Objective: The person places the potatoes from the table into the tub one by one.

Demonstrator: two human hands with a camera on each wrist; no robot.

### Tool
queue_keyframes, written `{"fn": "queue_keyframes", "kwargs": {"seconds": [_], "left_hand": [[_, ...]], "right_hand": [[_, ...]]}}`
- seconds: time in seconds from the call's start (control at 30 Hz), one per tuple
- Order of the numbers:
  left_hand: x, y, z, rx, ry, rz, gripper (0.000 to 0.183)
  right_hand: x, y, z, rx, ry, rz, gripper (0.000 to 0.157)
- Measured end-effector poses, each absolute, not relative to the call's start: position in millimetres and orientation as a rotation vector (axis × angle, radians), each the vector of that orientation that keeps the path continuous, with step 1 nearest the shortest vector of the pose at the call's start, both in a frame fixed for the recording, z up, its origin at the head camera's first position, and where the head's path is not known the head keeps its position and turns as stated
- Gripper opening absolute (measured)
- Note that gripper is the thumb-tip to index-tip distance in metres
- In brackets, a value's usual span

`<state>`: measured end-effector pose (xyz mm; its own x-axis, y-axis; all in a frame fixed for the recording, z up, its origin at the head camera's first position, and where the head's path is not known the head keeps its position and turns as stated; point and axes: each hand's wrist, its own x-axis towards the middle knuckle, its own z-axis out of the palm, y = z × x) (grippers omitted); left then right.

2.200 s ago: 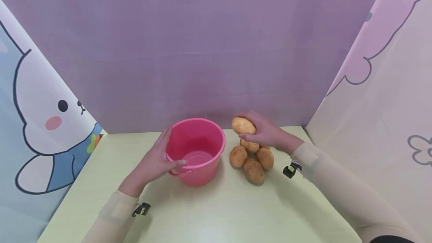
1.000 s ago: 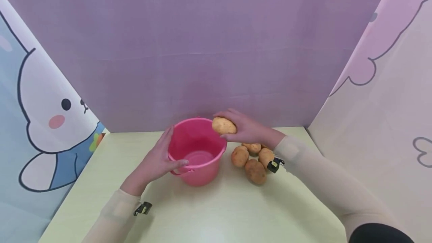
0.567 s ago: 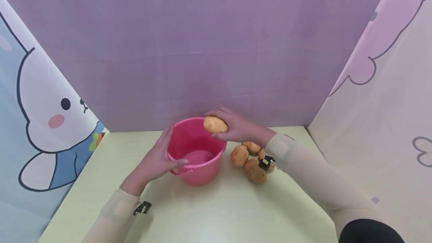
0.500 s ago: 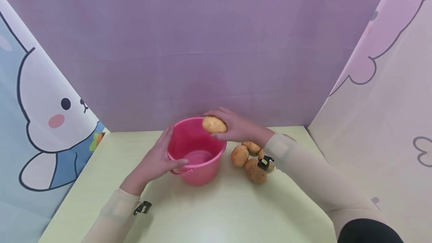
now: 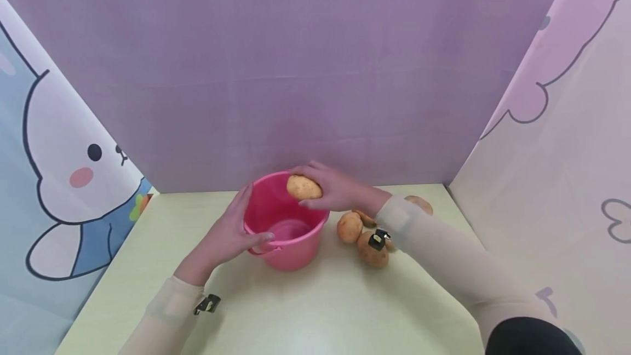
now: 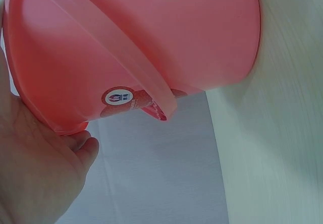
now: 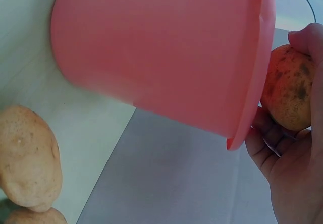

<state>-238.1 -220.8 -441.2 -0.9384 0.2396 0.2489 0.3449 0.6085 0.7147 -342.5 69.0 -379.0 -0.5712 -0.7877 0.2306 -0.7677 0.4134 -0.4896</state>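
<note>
My left hand (image 5: 222, 237) holds the rim of a pink bucket (image 5: 296, 251) at its left side, with the thumb over the front of the rim. The left wrist view shows the bucket's handle (image 6: 121, 45) hanging down its side. Over the bucket's opening, at the right side of the rim, my right hand (image 5: 340, 188) grips a tan potato (image 5: 303, 187). Dark spots mark that potato (image 7: 290, 90) in the right wrist view, where it is just beyond the rim. The visible inside of the bucket holds nothing.
Several more potatoes (image 5: 350, 227) lie on the pale table (image 5: 305, 311) right of the bucket, partly covered by my right wrist and its camera. One potato (image 5: 420, 203) shows behind the right sleeve. A purple cloth wall (image 5: 315, 70) stands close behind the bucket.
My right hand has carried the potato left from above the pile to over the bucket, dipping slightly in the last half second. The left hand and the bucket have stayed put.
</note>
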Motion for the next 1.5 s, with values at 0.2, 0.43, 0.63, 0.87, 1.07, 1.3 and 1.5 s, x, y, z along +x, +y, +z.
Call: {"fn": "queue_keyframes", "kwargs": {"seconds": [0.2, 0.43, 0.63, 0.87, 1.07, 1.3, 1.5], "left_hand": [[-238, -221, -441, -0.499, -2.702, -1.232, 0.123], [-238, -219, -443, -0.503, -2.712, -1.202, 0.122], [-237, -219, -443, -0.491, -2.72, -1.187, 0.121], [-237, -221, -442, -0.493, -2.728, -1.156, 0.121], [-238, -221, -442, -0.488, -2.724, -1.171, 0.12], [-240, -221, -443, -0.506, -2.708, -1.185, 0.122], [-241, -220, -442, -0.534, -2.694, -1.204, 0.12]], "right_hand": [[-342, 62, -383, -1.464, 2.608, -0.848, 0.071], [-344, 57, -387, -1.524, 2.623, -0.782, 0.073], [-341, 53, -389, -1.564, 2.606, -0.765, 0.072], [-340, 48, -387, -1.516, 2.614, -0.726, 0.074], [-339, 44, -385, -1.469, 2.617, -0.671, 0.077], [-341, 40, -390, -1.447, 2.615, -0.614, 0.081], [-342, 39, -392, -1.445, 2.616, -0.608, 0.082]]}}
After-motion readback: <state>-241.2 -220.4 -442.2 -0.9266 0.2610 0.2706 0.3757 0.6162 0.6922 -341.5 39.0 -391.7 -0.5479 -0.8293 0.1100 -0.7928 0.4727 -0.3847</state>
